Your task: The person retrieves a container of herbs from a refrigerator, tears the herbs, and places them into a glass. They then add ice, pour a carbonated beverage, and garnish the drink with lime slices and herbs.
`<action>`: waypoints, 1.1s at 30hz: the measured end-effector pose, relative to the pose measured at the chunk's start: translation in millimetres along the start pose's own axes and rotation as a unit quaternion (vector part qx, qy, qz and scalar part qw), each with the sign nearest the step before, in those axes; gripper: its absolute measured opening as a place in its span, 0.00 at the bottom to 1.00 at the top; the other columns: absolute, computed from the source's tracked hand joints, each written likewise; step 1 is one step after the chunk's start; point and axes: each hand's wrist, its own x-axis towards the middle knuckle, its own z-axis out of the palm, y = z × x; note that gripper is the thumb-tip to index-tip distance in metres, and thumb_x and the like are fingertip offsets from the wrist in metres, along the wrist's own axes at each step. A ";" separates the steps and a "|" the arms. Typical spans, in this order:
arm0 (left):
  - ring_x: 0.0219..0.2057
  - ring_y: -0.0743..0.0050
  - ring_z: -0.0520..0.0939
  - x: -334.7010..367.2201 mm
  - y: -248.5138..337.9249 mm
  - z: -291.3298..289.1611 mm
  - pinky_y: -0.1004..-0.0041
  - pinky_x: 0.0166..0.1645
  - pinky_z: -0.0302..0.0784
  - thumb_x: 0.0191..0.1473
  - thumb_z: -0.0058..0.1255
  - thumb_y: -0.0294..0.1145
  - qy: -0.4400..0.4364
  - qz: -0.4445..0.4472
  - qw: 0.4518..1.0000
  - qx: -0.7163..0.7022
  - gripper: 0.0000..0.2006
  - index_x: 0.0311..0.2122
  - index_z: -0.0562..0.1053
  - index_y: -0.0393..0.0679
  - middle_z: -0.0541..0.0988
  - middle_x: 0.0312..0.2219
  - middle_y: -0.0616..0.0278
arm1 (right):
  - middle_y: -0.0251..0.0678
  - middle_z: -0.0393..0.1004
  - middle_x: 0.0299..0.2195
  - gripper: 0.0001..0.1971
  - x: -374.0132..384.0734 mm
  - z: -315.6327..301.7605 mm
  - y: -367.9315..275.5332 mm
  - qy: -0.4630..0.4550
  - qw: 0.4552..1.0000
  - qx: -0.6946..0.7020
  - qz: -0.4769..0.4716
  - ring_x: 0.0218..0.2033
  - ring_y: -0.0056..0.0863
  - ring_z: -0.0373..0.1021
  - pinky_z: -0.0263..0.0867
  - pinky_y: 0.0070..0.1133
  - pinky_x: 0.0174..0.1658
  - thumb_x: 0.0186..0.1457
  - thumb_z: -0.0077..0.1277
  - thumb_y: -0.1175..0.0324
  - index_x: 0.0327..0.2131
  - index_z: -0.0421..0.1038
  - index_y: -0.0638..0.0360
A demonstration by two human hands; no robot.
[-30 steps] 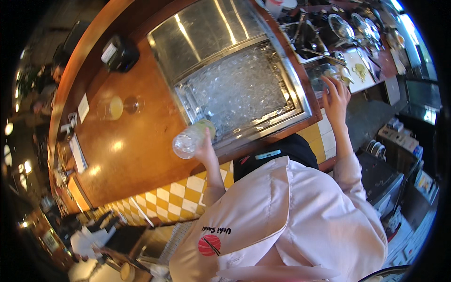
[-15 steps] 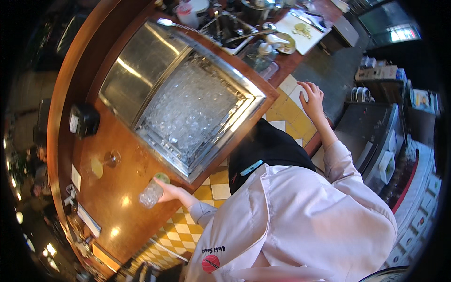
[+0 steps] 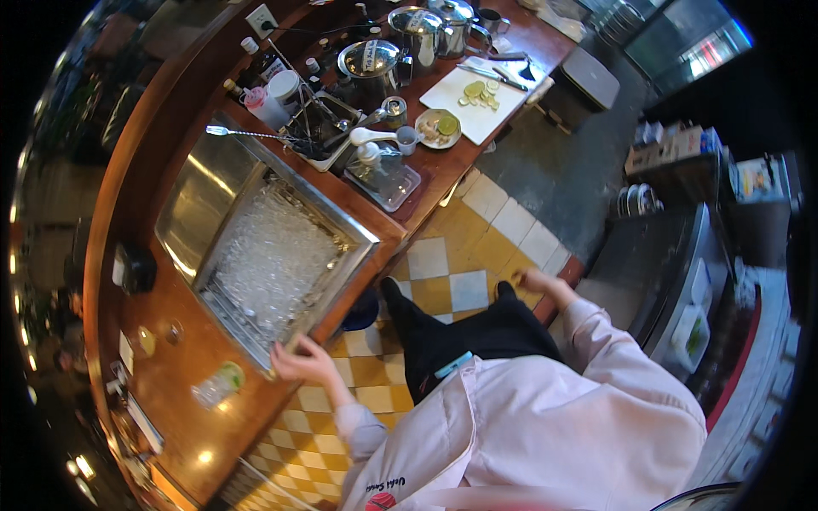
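My left hand [image 3: 305, 361] is open and holds nothing, its fingers by the near corner of the steel ice bin [image 3: 336, 298]. Ice cubes [image 3: 273, 255] fill the bin's uncovered half. On the wooden counter, just left of this hand and apart from it, stands a clear glass [image 3: 213, 389] with ice and something green in it. Farther left is a stemmed glass [image 3: 146, 341] with a pale yellow drink. Over the tiled floor my right hand [image 3: 545, 284] hangs away from the counter, fingers loosely bent and apart, with nothing visible in it.
Beyond the bin are a white cutting board [image 3: 477, 98] with lime slices and a knife, a small bowl [image 3: 440, 129], a pump bottle [image 3: 369, 156] and a twisted bar spoon [image 3: 256, 134]. Metal pots [image 3: 371, 64] line the back. A dark fridge [image 3: 652, 255] stands at the right.
My left hand has let go of the iced glass, which stays on the counter, and moved to the bin's corner. My right hand has drawn in lower. The view has shifted, showing more of the far counter.
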 end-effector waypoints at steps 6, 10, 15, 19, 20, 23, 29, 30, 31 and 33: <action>0.57 0.53 0.62 -12.5 106.1 54.5 0.51 0.62 0.49 0.58 0.38 0.47 -0.162 0.122 0.977 0.062 0.23 0.54 0.65 0.45 0.66 0.53 0.53 | 0.45 0.27 0.66 0.40 -46.0 84.6 65.4 -0.323 0.895 -0.273 0.140 0.63 0.63 0.31 0.38 0.62 0.55 0.45 0.39 0.27 0.61 0.44 0.19; 0.49 0.58 0.72 -18.9 116.4 76.2 0.56 0.59 0.55 0.57 0.38 0.45 -0.072 0.081 0.994 0.031 0.20 0.48 0.70 0.44 0.74 0.44 0.57 | 0.49 0.54 0.58 0.26 -5.9 112.6 116.1 -0.093 0.974 -0.207 0.019 0.60 0.61 0.46 0.44 0.61 0.53 0.52 0.44 0.42 0.53 0.62 0.34; 0.47 0.56 0.75 -37.4 105.1 87.8 0.57 0.57 0.59 0.55 0.33 0.44 0.034 0.090 0.994 0.054 0.19 0.42 0.74 0.44 0.77 0.42 0.58 | 0.48 0.69 0.37 0.12 142.9 -46.1 -22.7 0.384 0.853 0.020 -0.352 0.41 0.47 0.65 0.63 0.35 0.44 0.48 0.52 0.73 0.39 0.67 0.61; 0.50 0.54 0.73 -37.2 109.7 82.9 0.56 0.56 0.60 0.54 0.32 0.43 0.013 0.099 0.992 0.073 0.20 0.41 0.74 0.43 0.76 0.44 0.57 | 0.46 0.70 0.41 0.27 230.3 -187.0 -186.2 0.459 0.771 0.152 -0.414 0.43 0.46 0.67 0.62 0.34 0.45 0.42 0.60 0.67 0.47 0.61 0.59; 0.51 0.53 0.73 -33.9 109.6 82.6 0.55 0.56 0.61 0.53 0.33 0.42 0.013 0.104 0.992 0.073 0.20 0.41 0.74 0.43 0.76 0.44 0.57 | 0.46 0.69 0.45 0.38 252.0 -203.6 -211.1 0.444 0.789 0.155 -0.395 0.46 0.45 0.66 0.62 0.34 0.47 0.39 0.64 0.58 0.52 0.56 0.58; 0.52 0.52 0.72 -36.2 109.7 75.3 0.52 0.56 0.62 0.50 0.35 0.40 0.001 0.080 0.995 0.059 0.19 0.40 0.74 0.43 0.75 0.45 0.56 | 0.46 0.68 0.50 0.46 279.3 -214.0 -257.6 0.340 0.890 0.096 -0.289 0.51 0.41 0.65 0.62 0.33 0.51 0.35 0.64 0.44 0.56 0.56 0.55; 0.54 0.54 0.70 -27.9 101.7 79.8 0.55 0.58 0.62 0.46 0.38 0.40 -0.020 0.033 0.999 0.000 0.19 0.39 0.75 0.43 0.74 0.48 0.56 | 0.40 0.75 0.38 0.35 294.0 -219.2 -241.9 0.380 0.848 0.213 -0.302 0.39 0.26 0.72 0.67 0.22 0.43 0.37 0.68 0.60 0.48 0.65 0.65; 0.55 0.54 0.69 -27.2 99.5 78.3 0.56 0.58 0.62 0.46 0.39 0.41 -0.023 0.028 0.999 -0.008 0.19 0.39 0.75 0.43 0.73 0.49 0.56 | 0.40 0.75 0.38 0.35 282.8 -219.7 -245.0 0.407 0.852 0.199 -0.264 0.39 0.25 0.71 0.67 0.22 0.44 0.38 0.68 0.61 0.49 0.65 0.66; 0.56 0.55 0.68 -25.5 100.7 75.6 0.55 0.59 0.61 0.44 0.40 0.40 -0.033 0.018 0.999 -0.010 0.19 0.38 0.75 0.43 0.72 0.50 0.56 | 0.41 0.74 0.40 0.35 275.2 -221.3 -245.8 0.435 0.829 0.207 -0.284 0.39 0.26 0.71 0.67 0.23 0.45 0.39 0.68 0.62 0.50 0.64 0.67; 0.58 0.55 0.65 -24.7 100.4 69.4 0.55 0.59 0.60 0.44 0.42 0.39 -0.076 0.000 0.997 -0.028 0.19 0.40 0.74 0.44 0.69 0.54 0.57 | 0.43 0.72 0.43 0.35 265.1 -231.1 -238.5 0.459 0.791 0.253 -0.316 0.41 0.29 0.70 0.67 0.25 0.46 0.40 0.67 0.65 0.51 0.61 0.68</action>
